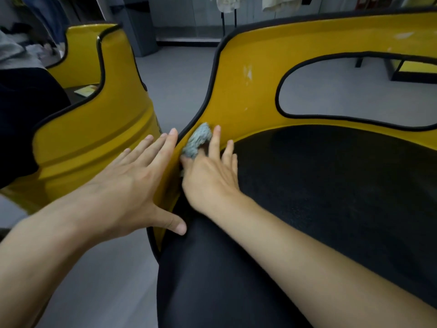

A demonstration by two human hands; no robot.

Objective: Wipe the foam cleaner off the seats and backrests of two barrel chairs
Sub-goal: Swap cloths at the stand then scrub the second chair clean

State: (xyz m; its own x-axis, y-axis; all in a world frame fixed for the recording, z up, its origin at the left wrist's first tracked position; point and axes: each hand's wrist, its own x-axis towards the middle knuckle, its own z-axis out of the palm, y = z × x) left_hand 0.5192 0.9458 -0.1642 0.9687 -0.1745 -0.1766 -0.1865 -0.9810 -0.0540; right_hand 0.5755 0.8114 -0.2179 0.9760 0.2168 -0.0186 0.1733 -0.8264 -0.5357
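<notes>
well, nearest the camera a knee in black cloth (212,268) leans against the front of the near chair's black textured seat pad (331,185). the left grip (132,183) lies open, fingers straight and spread, flat against the outer side of the chair's wall, seemingly to steady it. just beyond, the right grip (210,176) holds a small bunched grey-blue cloth (197,142) at its thumb side, the other fingers stretched out. it presses the cloth into the corner where the seat meets the glossy yellow backrest with black edging (248,95).

so the step in hand looks like wiping the low left end of this backrest. higher up, pale white smears (248,73) show, likely foam left behind, so the next move probably calls for a sweep up and to the right across them. the second yellow barrel chair (94,138) stands to the left on the grey floor (179,79), close beside the first, apparently waiting its turn.
</notes>
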